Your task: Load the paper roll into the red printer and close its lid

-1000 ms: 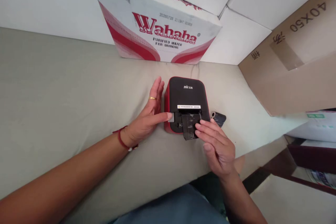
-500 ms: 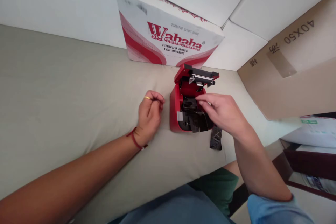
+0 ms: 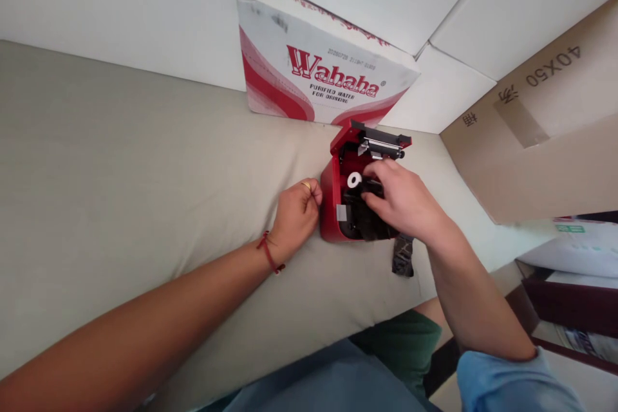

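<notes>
A small red and black label printer (image 3: pixel 332 206) stands on the grey surface with its lid (image 3: pixel 375 140) tipped open toward the back. My right hand (image 3: pixel 403 199) reaches into the open bay, fingers closed round a roll of black material with a white core (image 3: pixel 354 180). My left hand (image 3: pixel 295 214) rests curled beside the printer's left wall, touching it, with nothing visible in it; it wears a gold ring and a red wrist cord. A dark strip (image 3: pixel 402 256) lies on the surface just right of the printer.
A red and white Wahaha water carton (image 3: pixel 318 80) stands right behind the printer. A large brown cardboard box (image 3: pixel 541 129) leans at the right. White boxes line the back wall. The grey surface (image 3: pixel 120 174) ends near my lap; white packages (image 3: pixel 574 244) sit lower right.
One second ago the printer's lid was shut, both hands at its front. The lid then opened, my right hand went into the bay, and my left hand curled and came against the left wall.
</notes>
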{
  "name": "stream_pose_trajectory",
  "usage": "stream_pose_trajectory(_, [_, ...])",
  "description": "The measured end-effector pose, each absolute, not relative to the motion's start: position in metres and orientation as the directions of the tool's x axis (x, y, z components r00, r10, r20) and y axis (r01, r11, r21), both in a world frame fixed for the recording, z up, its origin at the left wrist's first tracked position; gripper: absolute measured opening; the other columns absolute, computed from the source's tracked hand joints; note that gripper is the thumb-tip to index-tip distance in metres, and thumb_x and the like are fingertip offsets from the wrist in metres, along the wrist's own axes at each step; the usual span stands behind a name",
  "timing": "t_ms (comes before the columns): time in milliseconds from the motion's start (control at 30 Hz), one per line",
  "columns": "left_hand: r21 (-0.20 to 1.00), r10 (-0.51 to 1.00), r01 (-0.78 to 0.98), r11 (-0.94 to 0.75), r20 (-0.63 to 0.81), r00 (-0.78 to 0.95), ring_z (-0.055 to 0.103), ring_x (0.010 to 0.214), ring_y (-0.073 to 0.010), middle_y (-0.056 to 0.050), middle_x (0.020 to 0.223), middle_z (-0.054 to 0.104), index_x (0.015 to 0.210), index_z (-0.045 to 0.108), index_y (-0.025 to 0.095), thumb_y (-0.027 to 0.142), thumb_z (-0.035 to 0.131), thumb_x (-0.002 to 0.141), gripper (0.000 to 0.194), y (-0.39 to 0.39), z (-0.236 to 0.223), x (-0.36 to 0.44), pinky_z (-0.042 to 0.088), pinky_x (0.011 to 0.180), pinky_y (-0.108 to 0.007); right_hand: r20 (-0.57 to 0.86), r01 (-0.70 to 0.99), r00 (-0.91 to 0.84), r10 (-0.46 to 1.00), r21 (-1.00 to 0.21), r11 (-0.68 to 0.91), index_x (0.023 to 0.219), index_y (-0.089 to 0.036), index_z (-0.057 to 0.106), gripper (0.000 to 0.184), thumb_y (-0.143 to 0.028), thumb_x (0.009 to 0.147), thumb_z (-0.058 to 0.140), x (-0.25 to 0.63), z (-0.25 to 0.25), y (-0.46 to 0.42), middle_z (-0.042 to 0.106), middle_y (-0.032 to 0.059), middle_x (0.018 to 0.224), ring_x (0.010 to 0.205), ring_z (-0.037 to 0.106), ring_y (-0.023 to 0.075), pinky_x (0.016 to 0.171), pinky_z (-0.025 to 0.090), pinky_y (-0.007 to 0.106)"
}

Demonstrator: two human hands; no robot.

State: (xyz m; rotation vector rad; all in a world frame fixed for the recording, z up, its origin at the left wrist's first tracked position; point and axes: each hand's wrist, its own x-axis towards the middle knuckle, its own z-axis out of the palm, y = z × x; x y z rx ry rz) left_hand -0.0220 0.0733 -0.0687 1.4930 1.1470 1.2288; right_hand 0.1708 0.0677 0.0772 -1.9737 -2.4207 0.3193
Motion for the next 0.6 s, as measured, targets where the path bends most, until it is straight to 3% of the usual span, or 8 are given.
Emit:
stream_pose_trajectory(133, [0.974, 0.978, 0.116, -0.194, 0.183, 0.096, 0.047, 0.062, -0.0163, 0.002, 0.063, 0.051, 0.069, 0.05, 0.024, 0.012, 0.044, 0.074, 0.015, 0.074, -0.069, -0.022, 0.038, 0.065, -0.031, -0.03, 0.727, -0.074, 0.997, -0.686, 0.033, 0.115, -0.027, 0.07, 0.025, -0.036, 0.092, 0.075, 0.227, 0.095, 0.022, 0.077, 0.0043, 0.1, 0.082, 0.07, 0.0223, 0.071, 0.056, 0.035])
stream_pose_trajectory(200, [0.982, 0.986, 0.096, -0.164, 0.161, 0.04, 0.05, 0.066, -0.0163, 0.002, 0.071, 0.057, 0.079, 0.056, 0.024, 0.015, 0.048, 0.08, 0.012, 0.076, -0.069, -0.021, 0.04, 0.066, -0.03, -0.013, 0.592, 0.049, 0.999, -0.805, -0.039, 0.114, -0.027, 0.073, 0.028, -0.042, 0.091, 0.078, 0.259, 0.093, 0.014, 0.075, 0.0035, 0.096, 0.084, 0.071, 0.0222, 0.072, 0.058, 0.035])
stream_pose_trajectory(300, [0.995, 0.988, 0.062, -0.081, 0.088, -0.128, 0.051, 0.068, -0.0149, 0.002, 0.082, 0.059, 0.093, 0.055, 0.024, 0.022, 0.062, 0.083, 0.012, 0.079, -0.069, -0.02, 0.042, 0.066, -0.028, -0.186, 0.573, 0.065, 0.98, -0.798, -0.189, 0.107, -0.024, 0.078, 0.037, -0.047, 0.081, 0.089, 0.291, 0.071, 0.019, 0.079, 0.0047, 0.095, 0.09, 0.074, 0.0237, 0.081, 0.061, 0.037])
stream_pose_trajectory(367, [0.994, 0.988, 0.087, -0.066, 0.077, -0.136, 0.043, 0.064, -0.0131, 0.005, 0.073, 0.049, 0.081, 0.048, 0.025, 0.024, 0.065, 0.081, 0.017, 0.079, -0.069, -0.02, 0.036, 0.062, -0.027, -0.366, 0.606, -0.045, 0.93, -0.75, -0.265, 0.102, -0.022, 0.081, 0.039, -0.046, 0.074, 0.092, 0.297, 0.052, 0.024, 0.083, 0.0065, 0.1, 0.094, 0.075, 0.0247, 0.087, 0.062, 0.039])
stream_pose_trajectory(433, [0.988, 0.994, 0.126, -0.093, 0.1, -0.047, 0.032, 0.06, -0.0122, 0.006, 0.063, 0.035, 0.069, 0.035, 0.025, 0.026, 0.063, 0.082, 0.031, 0.078, -0.068, -0.02, 0.028, 0.058, -0.027, -0.457, 0.618, -0.161, 0.875, -0.738, -0.272, 0.104, -0.022, 0.083, 0.039, -0.046, 0.074, 0.09, 0.296, 0.036, 0.026, 0.085, 0.0078, 0.108, 0.097, 0.076, 0.0244, 0.09, 0.062, 0.039])
stream_pose_trajectory(500, [0.985, 0.993, 0.123, -0.118, 0.117, 0.016, 0.024, 0.06, -0.0116, 0.007, 0.06, 0.026, 0.064, 0.026, 0.026, 0.032, 0.062, 0.086, 0.043, 0.076, -0.066, -0.02, 0.022, 0.057, -0.028, -0.412, 0.621, -0.18, 0.893, -0.751, -0.222, 0.113, -0.022, 0.085, 0.042, -0.047, 0.079, 0.087, 0.294, 0.028, 0.024, 0.085, 0.008, 0.113, 0.094, 0.075, 0.0224, 0.088, 0.062, 0.038])
stream_pose_trajectory(600, [0.987, 0.992, 0.096, -0.128, 0.129, -0.003, 0.019, 0.059, -0.0107, 0.007, 0.06, 0.021, 0.064, 0.022, 0.026, 0.042, 0.063, 0.09, 0.052, 0.074, -0.063, -0.02, 0.02, 0.056, -0.029, -0.207, 0.706, 0.008, 0.978, -0.692, -0.152, 0.127, -0.022, 0.083, 0.047, -0.05, 0.09, 0.077, 0.301, 0.025, 0.019, 0.083, 0.0058, 0.105, 0.072, 0.064, 0.0165, 0.073, 0.057, 0.035])
